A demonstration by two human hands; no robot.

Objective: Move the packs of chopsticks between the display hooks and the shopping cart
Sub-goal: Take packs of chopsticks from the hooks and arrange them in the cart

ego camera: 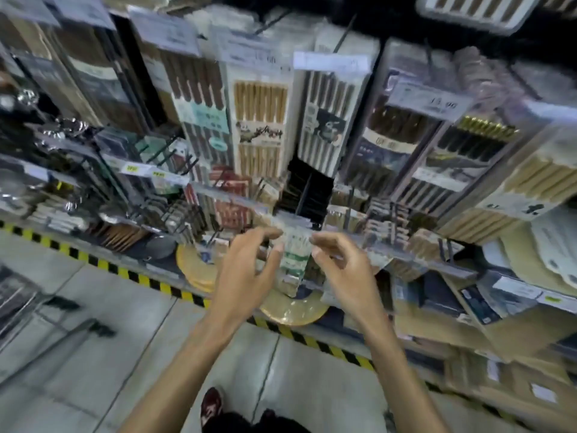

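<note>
Chopstick pack (293,256): clear wrap, green-and-white label, held upright in front of the lower display hooks, between both hands.
Left grip (245,271): thumb and forefinger pinch the pack's upper left edge, the other fingers loosely curled.
Right grip (342,267): thumb and forefinger pinch the upper right edge.
Black hook (304,192) juts out just above the pack; I cannot tell whether they touch (blur).
Hanging chopstick packs (260,120) fill the rows above.
Yellow-black hazard tape (103,265) runs along the shelf base at the floor.

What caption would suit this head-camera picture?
Left hand and right hand pinch a chopstick pack below the display hooks.
</note>
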